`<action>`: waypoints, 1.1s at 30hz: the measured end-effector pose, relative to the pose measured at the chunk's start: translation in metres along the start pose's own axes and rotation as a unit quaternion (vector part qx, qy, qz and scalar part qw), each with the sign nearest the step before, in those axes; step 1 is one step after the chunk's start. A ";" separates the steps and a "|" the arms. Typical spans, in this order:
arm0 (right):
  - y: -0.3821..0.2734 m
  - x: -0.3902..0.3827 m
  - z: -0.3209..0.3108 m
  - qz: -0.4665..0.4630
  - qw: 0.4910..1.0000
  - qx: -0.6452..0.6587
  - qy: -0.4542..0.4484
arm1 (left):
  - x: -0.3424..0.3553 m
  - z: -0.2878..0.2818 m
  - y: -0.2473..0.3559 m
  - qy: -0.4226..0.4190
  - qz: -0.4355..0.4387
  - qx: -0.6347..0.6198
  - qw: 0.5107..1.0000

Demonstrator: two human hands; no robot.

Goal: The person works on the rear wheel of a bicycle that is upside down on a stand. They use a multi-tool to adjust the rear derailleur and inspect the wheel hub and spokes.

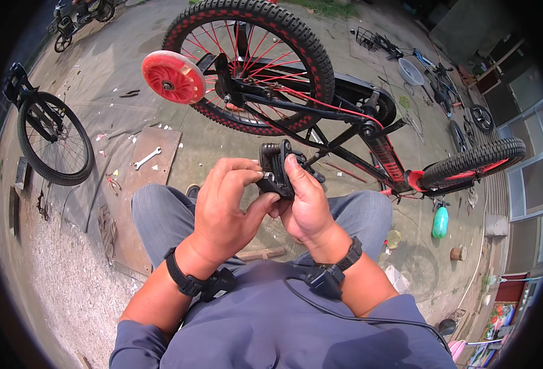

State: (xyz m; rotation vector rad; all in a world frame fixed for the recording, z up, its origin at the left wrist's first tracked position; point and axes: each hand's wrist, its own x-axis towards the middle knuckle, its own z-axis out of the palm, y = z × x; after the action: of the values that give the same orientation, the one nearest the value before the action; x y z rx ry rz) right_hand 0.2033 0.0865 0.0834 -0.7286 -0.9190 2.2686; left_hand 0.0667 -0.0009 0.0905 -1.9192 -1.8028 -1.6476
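A black bicycle pedal (275, 166) sits between both my hands, just above my knees. My left hand (225, 206) pinches its left side with thumb and fingers. My right hand (305, 200) grips it from the right, thumb pressed on top. In front of me stands a black and red children's bicycle (369, 132) turned upside down. Its rear wheel (250, 64) has red spokes, and a red training wheel (173, 77) sticks out to the left. The front wheel (473, 163) points to the right.
A silver wrench (146, 158) lies on a brown board (154, 161) on the concrete at my left. Another bicycle wheel with a fork (53, 140) stands far left. A green bottle (440, 222) and more bicycle parts (443, 89) lie to the right.
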 end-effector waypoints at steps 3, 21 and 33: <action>-0.002 0.000 -0.002 0.001 1.000 0.000 -0.020 | 0.000 0.000 0.001 0.005 0.000 -0.005 1.000; -0.008 0.018 -0.007 -0.052 0.991 0.109 -0.048 | -0.025 0.003 0.010 -0.056 0.134 0.007 0.989; -0.016 0.008 -0.005 -0.143 0.979 -0.131 -0.057 | -0.028 0.000 0.012 -0.136 -0.242 -0.237 0.931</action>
State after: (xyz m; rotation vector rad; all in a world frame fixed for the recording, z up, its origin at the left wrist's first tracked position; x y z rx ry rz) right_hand 0.2062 0.1038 0.0903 -0.5376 -1.3058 1.9742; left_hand 0.0824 -0.0246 0.0788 -2.0771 -2.3053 -2.2444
